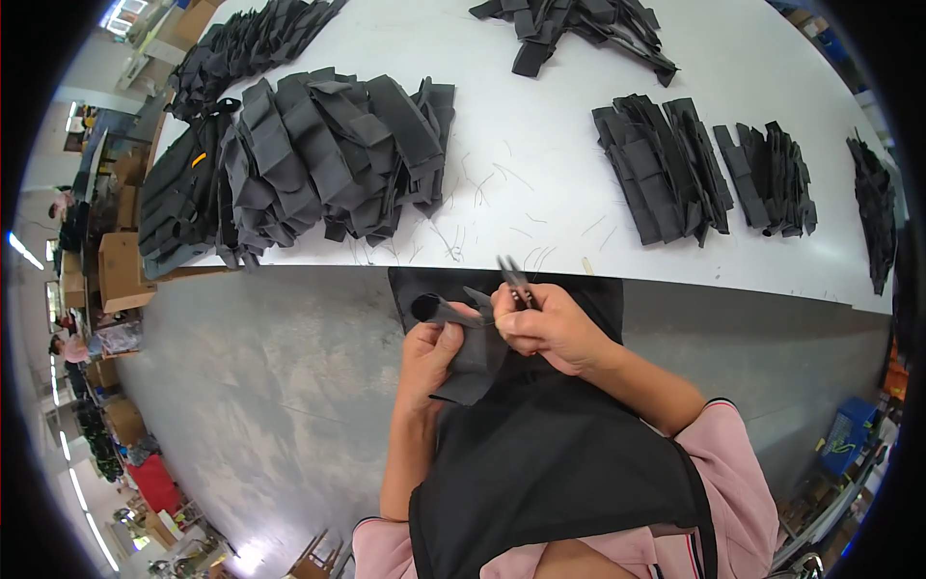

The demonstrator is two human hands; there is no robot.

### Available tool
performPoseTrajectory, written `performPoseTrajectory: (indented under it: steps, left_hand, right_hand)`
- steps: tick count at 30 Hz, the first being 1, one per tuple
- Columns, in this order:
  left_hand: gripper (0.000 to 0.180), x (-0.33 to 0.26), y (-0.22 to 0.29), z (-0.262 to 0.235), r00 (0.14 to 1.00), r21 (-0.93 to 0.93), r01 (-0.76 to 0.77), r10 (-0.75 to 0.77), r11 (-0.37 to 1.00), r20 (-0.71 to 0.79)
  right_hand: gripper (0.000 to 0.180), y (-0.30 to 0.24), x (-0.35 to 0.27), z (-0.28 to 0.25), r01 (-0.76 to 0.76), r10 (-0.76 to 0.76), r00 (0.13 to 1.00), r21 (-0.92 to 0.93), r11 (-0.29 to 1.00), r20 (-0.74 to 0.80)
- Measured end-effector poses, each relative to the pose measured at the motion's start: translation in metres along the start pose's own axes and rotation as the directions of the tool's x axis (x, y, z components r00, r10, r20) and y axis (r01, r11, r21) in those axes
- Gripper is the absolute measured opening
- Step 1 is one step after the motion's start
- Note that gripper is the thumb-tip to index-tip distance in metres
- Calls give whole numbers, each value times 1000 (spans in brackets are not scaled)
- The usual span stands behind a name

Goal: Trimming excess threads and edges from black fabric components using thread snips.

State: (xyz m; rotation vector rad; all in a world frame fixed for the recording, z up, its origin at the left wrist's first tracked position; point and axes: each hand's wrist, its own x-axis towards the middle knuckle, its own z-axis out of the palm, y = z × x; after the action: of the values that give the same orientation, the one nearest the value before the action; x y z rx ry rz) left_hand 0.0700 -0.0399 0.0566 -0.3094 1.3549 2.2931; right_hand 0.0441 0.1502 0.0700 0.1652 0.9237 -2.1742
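Observation:
In front of my body, just off the table's front edge, my left hand (432, 359) pinches a dark grey fabric piece (471, 372). One part of this piece curls into a round loop above the thumb, and a flap hangs below the fingers. My right hand (548, 328) is closed around small metal thread snips (516, 280), whose blades point up and away toward the table. The right fingertips are right beside the upper right edge of the fabric; whether they also pinch a thread there I cannot tell.
A white table (521, 174) spans the far side, strewn with loose dark threads (502, 179). A large heap of grey fabric pieces (328, 154) lies left, smaller bundles (661, 169) right, another pile (579, 29) at the back. Cardboard boxes (122, 270) stand left; a blue crate (849, 434) sits right.

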Motion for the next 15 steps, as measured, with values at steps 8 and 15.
performPoseTrajectory:
  steps: [8, 15]
  left_hand:
    - [29, 15, -14, 18, 998, 57, 52, -53, 997, 20]
    - [31, 22, -12, 34, 998, -24, 50, -51, 998, -48]
  right_hand:
    - [14, -25, -45, -1, 320, -336, 942, 272, 908, 16]
    - [4, -44, -65, -62, 566, -509, 818, -218, 795, 268]
